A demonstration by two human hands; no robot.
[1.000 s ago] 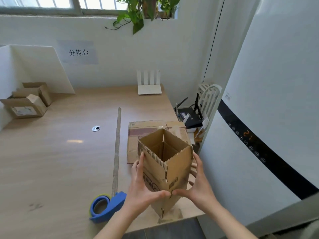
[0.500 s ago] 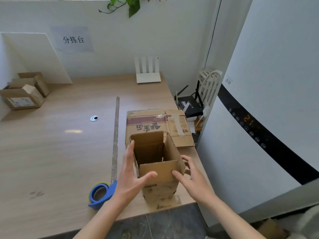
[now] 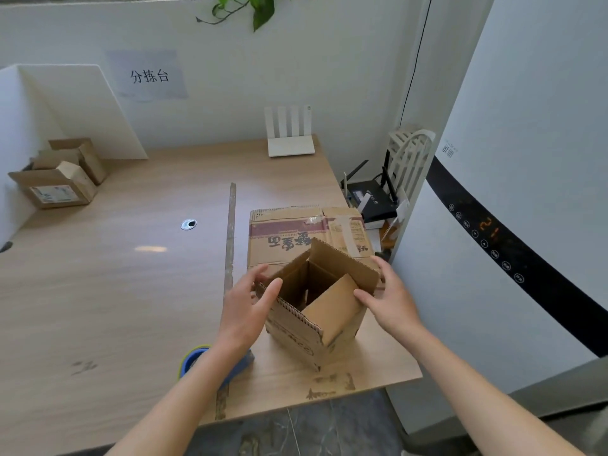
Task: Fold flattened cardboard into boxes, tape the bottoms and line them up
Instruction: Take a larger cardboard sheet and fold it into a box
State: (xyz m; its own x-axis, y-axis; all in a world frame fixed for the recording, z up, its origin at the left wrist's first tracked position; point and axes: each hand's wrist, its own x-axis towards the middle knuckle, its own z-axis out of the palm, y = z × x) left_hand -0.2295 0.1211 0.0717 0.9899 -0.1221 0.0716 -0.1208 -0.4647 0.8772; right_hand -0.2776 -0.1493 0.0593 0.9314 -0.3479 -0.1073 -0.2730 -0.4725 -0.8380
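So the small cardboard box (image 3: 316, 311) was standing on the wooden table (image 3: 108, 291), close to its near right corner, open end up and turned so one corner pointed at the camera. One flap (image 3: 332, 309) on the near right side was folded down into the opening, while the far flap stood up. The left hand (image 3: 245, 309) was up against the box's left side, fingers fairly straight, thumb lying over the corrugated top edge, so more bracing it than gripping. The right hand (image 3: 390, 299) was at the right side, fingers spread and mostly straight, thumb touching the folded-in flap, fingers reaching behind the far right wall; it didn't look clamped on anything either. Right behind the box lay a flattened cardboard sheet (image 3: 309, 230) with red printing and strips of tape on it. A blue tape dispenser (image 3: 197, 358) sat on the table under the left forearm, mostly hidden by it. A long thin strip (image 3: 231, 232) ran along the table away from the camera, just left of the flat sheet. Way over at the far left, two more small boxes (image 3: 61, 177) sat next to a white board (image 3: 75, 110). A white router (image 3: 291, 134) stood at the back edge by the wall, and a tall white appliance (image 3: 513, 225) filled the right side.
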